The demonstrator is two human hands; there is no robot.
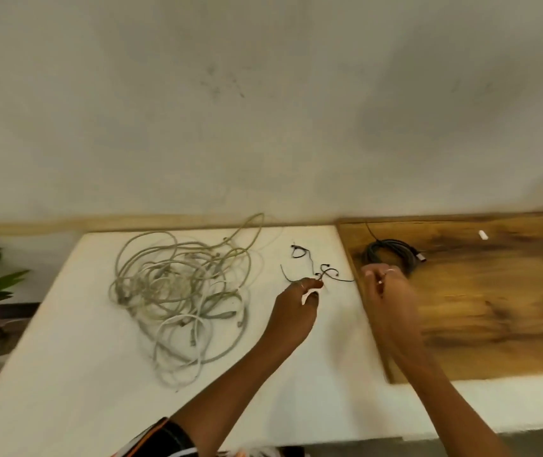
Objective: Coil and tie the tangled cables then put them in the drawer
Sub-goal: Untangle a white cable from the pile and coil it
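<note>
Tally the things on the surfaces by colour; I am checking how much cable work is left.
Pale grey: 1 tangled cable pile
Black: 1 coiled cable, at least 2 small twist ties, blur hides any more
White: 1 small piece
Total: 5

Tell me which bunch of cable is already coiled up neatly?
The dark cable on the wooden board, beside the right hand, is wound in a tidy ring. The pale cables on the white table sprawl in a loose tangle.
</note>
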